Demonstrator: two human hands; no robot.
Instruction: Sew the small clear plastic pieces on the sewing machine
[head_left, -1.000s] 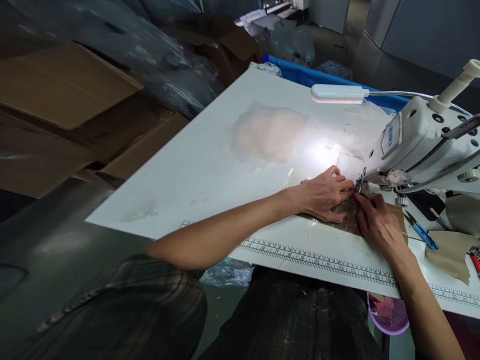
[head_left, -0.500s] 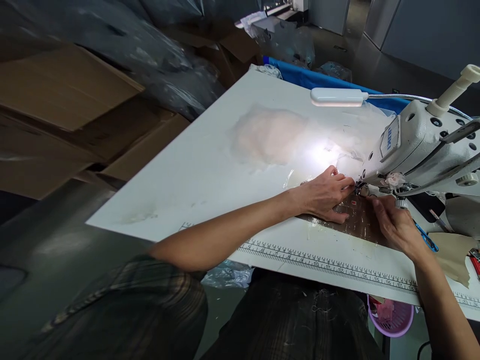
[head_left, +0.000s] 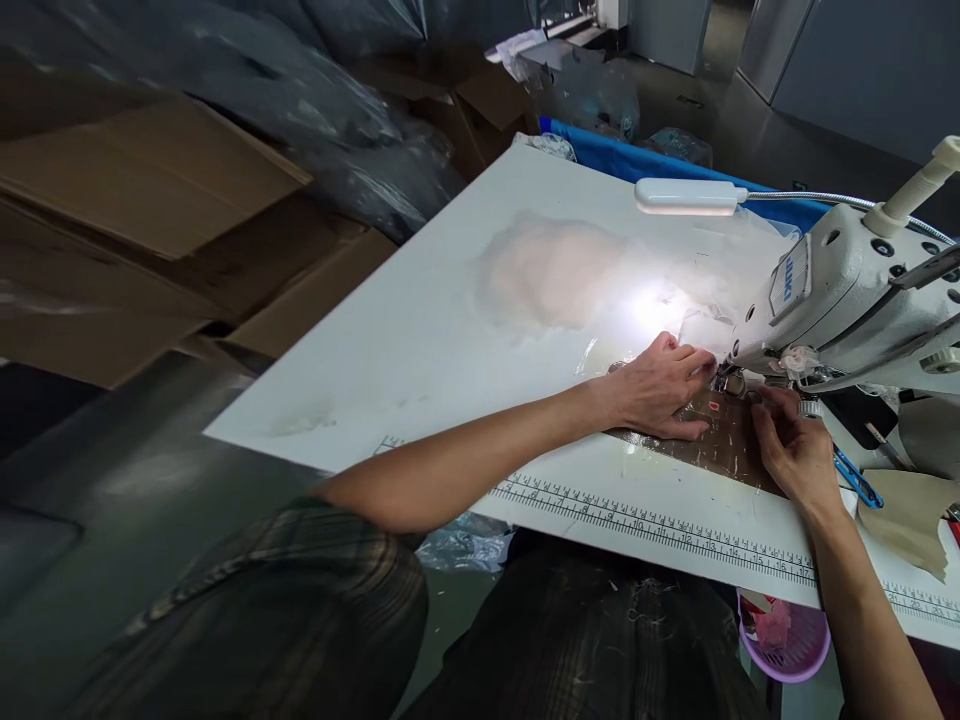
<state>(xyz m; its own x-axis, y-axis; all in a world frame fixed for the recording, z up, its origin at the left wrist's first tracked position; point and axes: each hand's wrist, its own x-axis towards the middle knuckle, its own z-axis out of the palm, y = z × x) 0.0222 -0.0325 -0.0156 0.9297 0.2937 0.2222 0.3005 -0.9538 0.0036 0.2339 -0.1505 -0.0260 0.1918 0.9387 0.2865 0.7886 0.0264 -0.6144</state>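
Note:
A white sewing machine (head_left: pixel 832 270) stands at the right, its presser foot (head_left: pixel 723 376) close to my left fingertips. My left hand (head_left: pixel 664 388) rests low on the brown plate (head_left: pixel 724 445) beside the foot, thumb spread away from the bent fingers. Just right of the foot, my right hand (head_left: pixel 799 440) has its fingers curled in, thumb near forefinger; whatever they pinch is too small to make out. Sheer pale fabric (head_left: pixel 555 270) lies bunched behind my left hand, partly washed out by the lamp's glare.
A white lamp (head_left: pixel 690 196) hangs over the white table (head_left: pixel 390 370). Printed rulers (head_left: pixel 637 525) run along its front edge. Blue snips (head_left: pixel 859 478) and tan paper (head_left: pixel 911 515) lie at right. A purple basket (head_left: pixel 795 650) sits below; cardboard boxes (head_left: pixel 142 190) stand left.
The whole view has shifted slightly, so things sit farther right. My right wrist has swung a little inward and its fingers are bent differently. My left hand stays beside the presser foot.

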